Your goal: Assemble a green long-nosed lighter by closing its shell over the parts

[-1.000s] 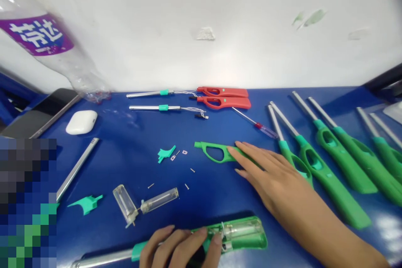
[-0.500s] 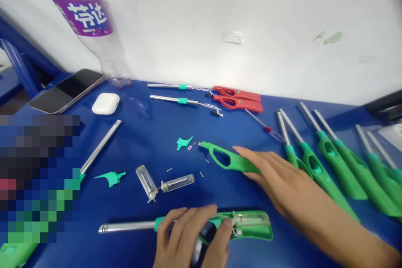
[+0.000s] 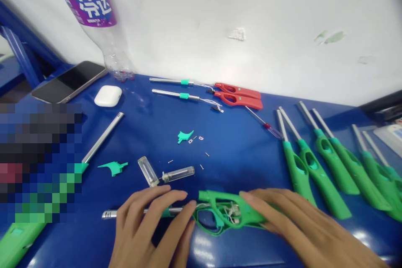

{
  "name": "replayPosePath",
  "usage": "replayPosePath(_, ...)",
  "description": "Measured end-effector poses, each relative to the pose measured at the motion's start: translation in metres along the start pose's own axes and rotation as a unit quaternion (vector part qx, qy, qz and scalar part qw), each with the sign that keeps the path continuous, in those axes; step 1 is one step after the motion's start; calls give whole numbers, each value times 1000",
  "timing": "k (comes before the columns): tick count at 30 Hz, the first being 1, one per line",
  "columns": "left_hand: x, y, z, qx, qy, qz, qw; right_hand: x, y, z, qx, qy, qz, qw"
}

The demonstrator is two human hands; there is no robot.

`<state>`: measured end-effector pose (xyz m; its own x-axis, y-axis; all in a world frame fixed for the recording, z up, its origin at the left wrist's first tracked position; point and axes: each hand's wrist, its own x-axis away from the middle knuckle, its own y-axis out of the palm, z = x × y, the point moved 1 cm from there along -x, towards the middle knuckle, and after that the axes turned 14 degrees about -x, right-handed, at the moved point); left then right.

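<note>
Lighter in hand: a green plastic long-necked lighter body with a silver metal tube (image 3: 220, 213) is laid flat near the front edge of the blue surface (image 3: 238, 150), its inner parts and thin wires exposed through the handle loop.
Long axis: the lighter runs nearly parallel to the front edge, tube end toward the left, green handle toward the right.
Left hand: the left hand (image 3: 150, 230) is spread open and laid over the tube-to-handle joint, fingertips pressed on it; nothing is clasped.
Right hand: the right hand (image 3: 289, 222) is flattened over the green handle shell, fingers extended toward the left; whether the shell is pinched underneath cannot be told.
Nearer hand: both hands are touching the lighter, the left on the neck side and the right on the handle side, with the open trigger window between them.
Loose parts: two clear plastic fuel tanks (image 3: 166, 173) are lying just behind the lighter; a teal plastic trigger piece (image 3: 113, 168) is farther left, another teal trigger piece (image 3: 184, 136) with small metal bits is toward the middle.
Right side: a row of finished green lighters (image 3: 317, 171) is set well apart, tubes pointing to the back edge.
Back edge: two red lighter handles (image 3: 238, 96) and a clear bottle with a purple label (image 3: 91, 12) are placed there.
</note>
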<state>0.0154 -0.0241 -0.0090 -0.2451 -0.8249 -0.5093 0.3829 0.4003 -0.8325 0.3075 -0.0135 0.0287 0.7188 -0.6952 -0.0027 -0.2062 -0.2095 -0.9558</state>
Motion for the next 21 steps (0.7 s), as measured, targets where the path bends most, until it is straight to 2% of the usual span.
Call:
replayPosePath(4,0,5,1,3,37,-58,998,9,-1,12,36,60,7,998)
replayPosePath(10,4,10,-5,1,52,-87,995,-6,-2,24,74,69,65,993)
replayPosePath(14,6,12,-7,9,56,-78,995,-24,-3,8,20,26,120,992)
replayPosePath(18,5,13,-6,13,47,-79,996,-37,11,-17,-97,-14,94,991)
replayPosePath(21,2,13,-7,8,51,-73,996,-41,22,-24,-136,-20,113,984)
